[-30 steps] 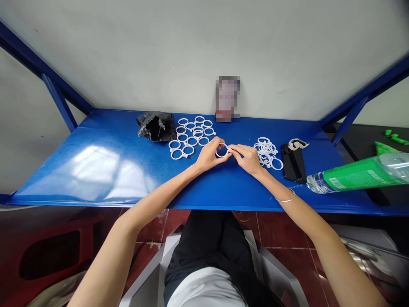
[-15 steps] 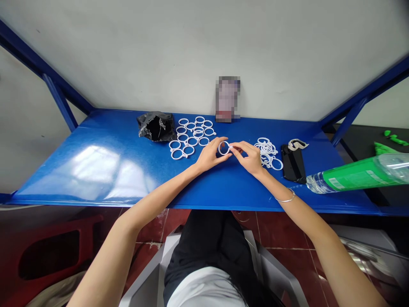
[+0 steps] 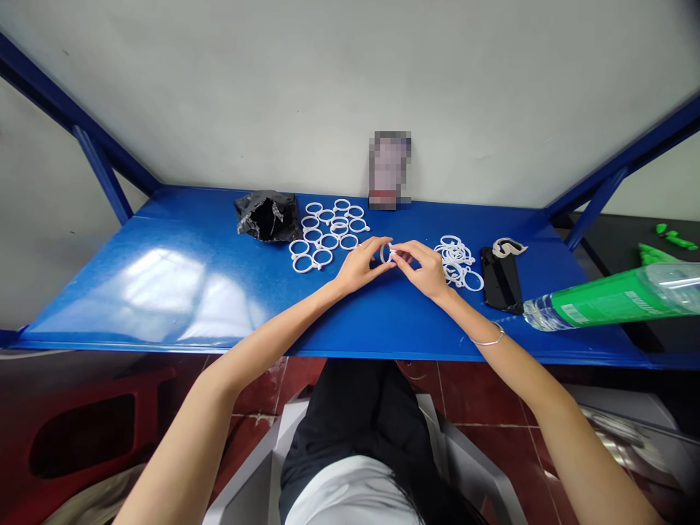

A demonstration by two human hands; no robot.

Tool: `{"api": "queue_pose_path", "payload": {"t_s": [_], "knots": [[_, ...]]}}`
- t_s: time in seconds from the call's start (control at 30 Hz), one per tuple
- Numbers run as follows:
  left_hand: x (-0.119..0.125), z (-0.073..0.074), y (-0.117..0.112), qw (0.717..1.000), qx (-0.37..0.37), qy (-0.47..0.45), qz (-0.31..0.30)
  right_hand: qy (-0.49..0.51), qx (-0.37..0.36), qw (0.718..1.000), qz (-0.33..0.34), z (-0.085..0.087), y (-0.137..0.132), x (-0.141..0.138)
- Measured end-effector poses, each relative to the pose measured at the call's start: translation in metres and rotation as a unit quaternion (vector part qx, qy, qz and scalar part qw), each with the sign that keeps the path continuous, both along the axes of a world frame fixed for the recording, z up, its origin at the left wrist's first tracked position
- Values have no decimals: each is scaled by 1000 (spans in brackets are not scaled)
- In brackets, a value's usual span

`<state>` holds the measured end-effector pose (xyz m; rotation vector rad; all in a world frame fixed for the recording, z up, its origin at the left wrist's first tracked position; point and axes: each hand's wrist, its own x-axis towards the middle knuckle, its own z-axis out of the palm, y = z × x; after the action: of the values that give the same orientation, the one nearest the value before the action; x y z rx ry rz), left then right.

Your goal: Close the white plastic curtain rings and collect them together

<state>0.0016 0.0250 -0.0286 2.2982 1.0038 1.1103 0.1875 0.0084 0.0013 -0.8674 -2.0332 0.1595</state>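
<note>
My left hand (image 3: 361,264) and my right hand (image 3: 425,268) meet above the middle of the blue table (image 3: 180,284), both pinching one white plastic ring (image 3: 386,252) that is turned nearly edge-on. Several white rings (image 3: 327,230) lie spread flat to the left behind my left hand. A tangled heap of white rings (image 3: 458,261) lies just right of my right hand. A thin bangle (image 3: 488,340) circles my right wrist.
A crumpled black bag (image 3: 266,215) sits at the back left of the rings. A blurred upright card (image 3: 389,169) leans on the wall. A black flat object (image 3: 501,278) with a white clip (image 3: 510,247) lies at right. A green-labelled bottle (image 3: 612,297) juts in from the right.
The ring between my hands has turned from facing the camera to nearly edge-on, and my fingers have shifted slightly around it. Everything on the table stays put.
</note>
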Motion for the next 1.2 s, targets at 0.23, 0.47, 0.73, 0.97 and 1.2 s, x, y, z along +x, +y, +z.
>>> {"api": "queue_pose_path", "payload": {"t_s": [0.23,0.47,0.73,0.97,1.2], "knots": [[0,-1,0,1000,-20,6,-12,9,-19,1000,10,-3,1,0],[0,0,1,999,-32,19,-10,10,-28,1000,-2,-4,1,0],[-1,0,1,999,-27,31,-8,23,-28,999,7,-3,-1,-1],[0,2,0,999,-35,34,-4,28,-33,999,11,-5,0,0],[-1,2,0,999,-27,30,-8,33,-35,999,13,-5,-1,0]]}}
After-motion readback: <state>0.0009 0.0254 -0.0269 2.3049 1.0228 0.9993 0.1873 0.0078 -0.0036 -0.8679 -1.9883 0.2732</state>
